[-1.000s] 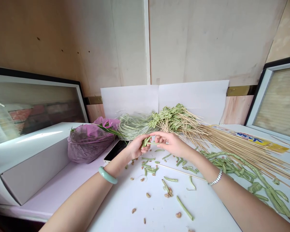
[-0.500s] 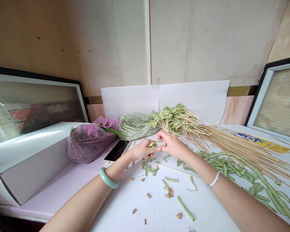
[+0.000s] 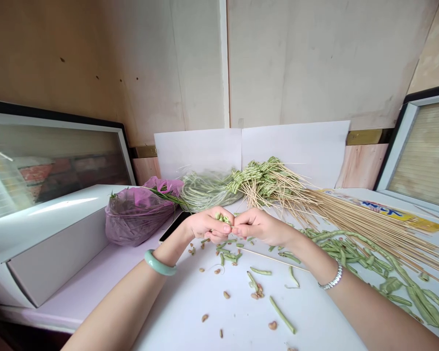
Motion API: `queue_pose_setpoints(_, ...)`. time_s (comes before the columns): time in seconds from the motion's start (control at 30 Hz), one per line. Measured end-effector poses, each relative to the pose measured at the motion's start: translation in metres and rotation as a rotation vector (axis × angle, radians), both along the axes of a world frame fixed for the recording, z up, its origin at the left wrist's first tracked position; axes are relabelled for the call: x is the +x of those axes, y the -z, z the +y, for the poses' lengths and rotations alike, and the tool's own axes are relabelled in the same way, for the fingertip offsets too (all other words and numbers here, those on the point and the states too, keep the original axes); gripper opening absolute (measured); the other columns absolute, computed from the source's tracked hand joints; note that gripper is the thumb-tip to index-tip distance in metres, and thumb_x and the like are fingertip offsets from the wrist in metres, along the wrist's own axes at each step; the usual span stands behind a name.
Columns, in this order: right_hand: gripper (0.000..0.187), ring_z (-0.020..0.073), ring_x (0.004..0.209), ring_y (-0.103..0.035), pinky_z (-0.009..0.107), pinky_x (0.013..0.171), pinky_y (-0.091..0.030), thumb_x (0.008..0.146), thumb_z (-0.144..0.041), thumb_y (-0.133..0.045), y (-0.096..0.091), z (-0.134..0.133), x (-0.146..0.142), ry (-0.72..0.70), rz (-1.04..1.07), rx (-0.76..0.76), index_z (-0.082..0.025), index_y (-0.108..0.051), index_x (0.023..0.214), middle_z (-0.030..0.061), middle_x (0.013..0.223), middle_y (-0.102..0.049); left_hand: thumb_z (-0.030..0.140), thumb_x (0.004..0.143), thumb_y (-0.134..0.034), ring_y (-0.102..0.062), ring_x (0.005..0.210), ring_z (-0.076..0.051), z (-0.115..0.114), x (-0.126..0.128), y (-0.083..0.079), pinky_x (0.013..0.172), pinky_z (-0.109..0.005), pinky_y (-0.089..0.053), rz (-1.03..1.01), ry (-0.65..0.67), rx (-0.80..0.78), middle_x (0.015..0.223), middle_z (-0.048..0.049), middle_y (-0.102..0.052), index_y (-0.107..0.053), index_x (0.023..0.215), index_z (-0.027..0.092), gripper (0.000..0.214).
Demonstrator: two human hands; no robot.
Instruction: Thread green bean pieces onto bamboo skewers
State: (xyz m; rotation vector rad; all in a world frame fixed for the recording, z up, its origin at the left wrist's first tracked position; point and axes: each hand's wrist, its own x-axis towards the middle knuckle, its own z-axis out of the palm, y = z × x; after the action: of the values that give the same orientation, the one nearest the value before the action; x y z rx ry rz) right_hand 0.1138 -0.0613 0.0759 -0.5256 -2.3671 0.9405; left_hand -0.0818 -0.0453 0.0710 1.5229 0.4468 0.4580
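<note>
Head view: a folded long-bean bundle was held above the white surface, between the two hands and just in front of the heap of skewered bundles. The left hand had its grip closed around the bundle, thumb and fingers pressed on the folds. The right hand had its grip pinched together just beside it, on what looked like a thin bamboo skewer, though that was too fine to be made out with certainty. The bundle was judged light, soft and springy, likely to unfold if the pressure were eased, so it was best taken across the stacked folds and not by a loose end. The skewer was judged stiff but brittle and sharp-tipped, best held close to the bundle. One bundle was counted in the hands, and one loose skewer lay on the surface. Two bags were counted: a purple bag and a clear bag of beans. One phone was partly hidden behind the left hand. One jade bangle and one silver bracelet were worn. The bare skewers, uncut long beans, cut pieces and brown seeds were too many to be counted.
</note>
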Motion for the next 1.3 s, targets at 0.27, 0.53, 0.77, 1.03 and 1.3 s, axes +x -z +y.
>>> queue_pose_setpoints(0.27, 0.052, 0.0108, 0.052, -0.032, 0.026, 0.05, -0.029, 0.088, -0.066, -0.041, -0.013, 0.013, 0.027, 0.238, 0.137, 0.119, -0.022, -0.037, 0.059, -0.0045, 0.056, -0.035, 0.046, 0.065, -0.08, -0.02, 0.032, 0.0, 0.006, 0.001, 0.001, 0.033, -0.012, -0.017, -0.335, -0.28, -0.082, 0.046, 0.0107, -0.029, -0.042, 0.059, 0.017, 0.048)
queue_pose_setpoints(0.53, 0.028, 0.0181, 0.081, -0.052, 0.033, 0.078, -0.041, 0.086, -0.014, -0.045, 0.006, 0.022, 0.024, 0.343, -0.075, 0.233, -0.022, -0.068, 0.099, 0.0036, 0.089, -0.051, 0.042, 0.089, -0.06, -0.028, 0.037, -0.002, 0.027, 0.01, 0.019, 0.033, -0.013, -0.019, -0.328, -0.591, -0.166, 0.052, 0.0099, -0.035, -0.049, 0.073, 0.015, 0.033)
queue_pose_setpoints(0.77, 0.039, 0.0169, 0.082, -0.055, 0.032, 0.081, -0.045, 0.081, -0.012, -0.053, 0.012, 0.017, 0.01, 0.287, -0.025, 0.21, -0.024, -0.055, 0.118, 0.0013, 0.09, -0.055, 0.038, 0.074, -0.074, -0.036, 0.037, -0.003, 0.016, 0.023, 0.025, 0.034, -0.016, -0.022, -0.186, -0.579, -0.087, 0.051, 0.0066, -0.045, -0.051, 0.064, 0.014, 0.035)
queue_pose_setpoints(1.03, 0.027, 0.0114, 0.059, -0.05, 0.025, 0.061, -0.041, 0.075, -0.014, -0.061, 0.022, 0.016, 0.002, 0.395, 0.045, 0.18, -0.025, -0.04, 0.089, -0.0048, 0.081, -0.058, 0.044, 0.075, -0.069, -0.039, 0.035, -0.006, 0.006, 0.036, 0.024, 0.034, -0.017, -0.018, -0.076, -0.48, -0.025, 0.049, 0.005, -0.047, -0.049, 0.065, 0.017, 0.035)
queue_pose_setpoints(1.3, 0.028, 0.0136, 0.059, -0.039, 0.024, 0.054, -0.024, 0.065, -0.029, -0.075, 0.015, 0.023, 0.012, 0.599, -0.048, 0.229, -0.021, -0.049, 0.069, -0.0022, 0.066, -0.049, 0.056, 0.071, -0.072, -0.03, 0.038, -0.002, 0.005, 0.031, 0.025, 0.038, -0.018, -0.015, -0.014, -0.378, 0.03, 0.055, 0.0073, -0.042, -0.046, 0.067, 0.017, 0.047)
